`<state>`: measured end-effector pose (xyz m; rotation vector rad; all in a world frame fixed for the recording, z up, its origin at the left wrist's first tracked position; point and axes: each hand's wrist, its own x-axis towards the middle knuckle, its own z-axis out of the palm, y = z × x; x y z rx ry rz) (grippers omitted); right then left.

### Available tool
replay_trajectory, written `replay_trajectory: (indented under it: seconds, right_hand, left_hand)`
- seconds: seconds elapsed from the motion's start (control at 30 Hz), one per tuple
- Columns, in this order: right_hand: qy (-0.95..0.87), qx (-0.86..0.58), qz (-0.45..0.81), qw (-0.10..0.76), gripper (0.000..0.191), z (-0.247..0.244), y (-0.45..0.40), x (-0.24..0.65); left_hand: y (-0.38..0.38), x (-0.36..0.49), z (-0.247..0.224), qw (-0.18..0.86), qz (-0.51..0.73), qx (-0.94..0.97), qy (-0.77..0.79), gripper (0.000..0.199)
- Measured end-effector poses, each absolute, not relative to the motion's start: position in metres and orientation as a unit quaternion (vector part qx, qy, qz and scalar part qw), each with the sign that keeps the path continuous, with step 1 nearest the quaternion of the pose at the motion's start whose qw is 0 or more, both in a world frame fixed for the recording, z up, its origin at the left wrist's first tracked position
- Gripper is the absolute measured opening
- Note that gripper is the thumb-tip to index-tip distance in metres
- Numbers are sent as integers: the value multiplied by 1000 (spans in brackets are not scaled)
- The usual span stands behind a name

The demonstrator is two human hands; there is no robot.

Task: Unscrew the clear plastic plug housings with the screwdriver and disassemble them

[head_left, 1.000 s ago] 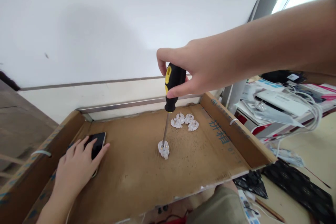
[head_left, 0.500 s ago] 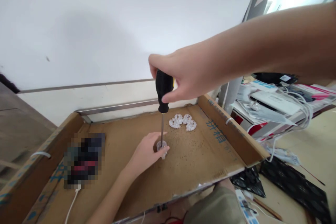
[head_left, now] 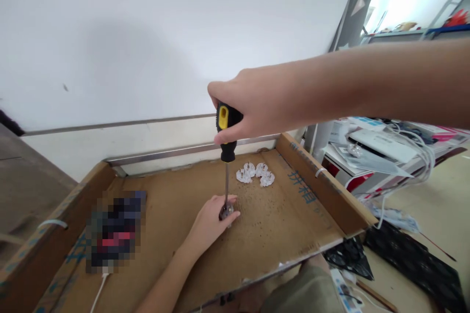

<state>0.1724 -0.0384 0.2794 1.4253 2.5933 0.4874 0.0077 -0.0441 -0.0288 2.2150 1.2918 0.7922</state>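
Observation:
My right hand (head_left: 257, 100) is closed around the black and yellow handle of a screwdriver (head_left: 228, 152), which stands upright with its shaft pointing down. The screwdriver's tip meets a small clear plastic piece (head_left: 228, 210) on the cardboard. My left hand (head_left: 209, 220) pinches this piece between thumb and fingers, which partly hide it. Further back to the right lies a small group of similar clear plastic pieces (head_left: 255, 173) with metal pins sticking up.
The cardboard tray (head_left: 176, 186) has raised side walls and dark specks scattered on its bottom. At its left lies a blurred-out dark object (head_left: 115, 232) with a white cable (head_left: 98, 291). A cluttered shelf (head_left: 382, 151) stands on the right.
The screwdriver handle has turned in my right hand, so its yellow part now faces me. My right forearm has dropped lower. My left hand still holds the clear piece.

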Motion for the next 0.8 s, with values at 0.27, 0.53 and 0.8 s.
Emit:
replay_trajectory:
  seconds: [0.27,0.53,0.8]
  right_hand:
    - [876,453,141,85,51,280,-42,168]
    - [872,470,88,101,50,282,-43,171]
    - [887,381,44,-259,25,241,-67,232]
  left_hand:
    - [-46,8,-29,226,290,798,476,33]
    - [-46,9,-26,208,279,807,477,32]
    - [-46,1,-24,89,275,792,538,31]
